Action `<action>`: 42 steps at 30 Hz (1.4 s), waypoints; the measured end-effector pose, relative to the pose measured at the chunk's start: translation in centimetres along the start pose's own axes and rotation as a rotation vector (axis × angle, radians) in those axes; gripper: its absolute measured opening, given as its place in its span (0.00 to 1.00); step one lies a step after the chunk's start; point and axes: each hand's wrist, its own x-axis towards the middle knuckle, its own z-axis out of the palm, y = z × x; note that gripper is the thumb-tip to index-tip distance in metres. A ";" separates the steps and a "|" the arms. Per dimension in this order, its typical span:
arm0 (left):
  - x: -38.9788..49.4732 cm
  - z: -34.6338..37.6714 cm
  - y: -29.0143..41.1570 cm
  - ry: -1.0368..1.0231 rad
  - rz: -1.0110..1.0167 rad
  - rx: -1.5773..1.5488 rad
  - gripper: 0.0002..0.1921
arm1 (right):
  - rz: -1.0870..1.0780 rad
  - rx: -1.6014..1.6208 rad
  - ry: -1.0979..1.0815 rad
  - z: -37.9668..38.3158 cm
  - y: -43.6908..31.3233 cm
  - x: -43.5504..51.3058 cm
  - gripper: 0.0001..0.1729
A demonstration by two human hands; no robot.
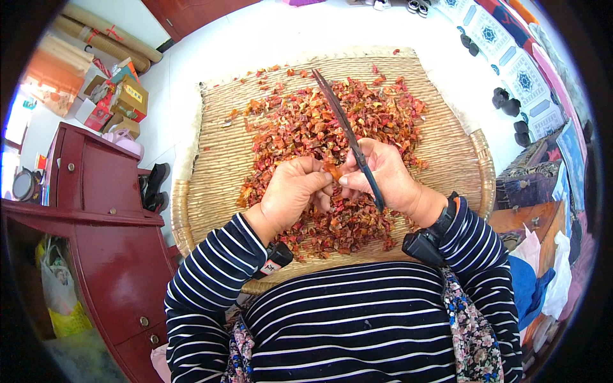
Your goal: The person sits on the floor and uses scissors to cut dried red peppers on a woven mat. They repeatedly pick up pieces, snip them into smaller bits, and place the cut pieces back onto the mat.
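My left hand (289, 189) pinches an orange-red dried piece (331, 168) between thumb and fingers. Close beside it, the thumb and fingertips of my right hand (395, 179) meet at the same piece. A pair of long, rusty-bladed scissors (341, 115) with a dark blue handle lies across my right hand, held there with the blades pointing away from me. Below both hands spreads a heap of dried red and orange pieces (306, 127), seemingly peppers. It lies on a large woven tray (220, 134) with a raised, bound rim at the near sides.
To the left stands a dark red wooden cabinet (115, 268), with cardboard boxes (131, 98) and rolled mats (103, 43) beyond. Several dark shoes (506, 102) line the right side, near patterned cloth (524, 76). A wooden drawer unit (527, 218) is at the right.
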 end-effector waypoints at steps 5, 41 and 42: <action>0.1 -1.1 0.8 0.128 0.109 -0.131 0.04 | -0.087 -0.779 0.079 -1.0 -0.2 -0.3 0.31; -0.5 -7.2 4.2 0.652 0.347 1.216 0.06 | 0.041 -1.348 -0.265 -1.9 0.5 -0.9 0.38; -0.4 -7.1 4.0 0.657 0.350 1.233 0.06 | 0.006 -1.349 -0.254 -1.9 0.4 -0.8 0.37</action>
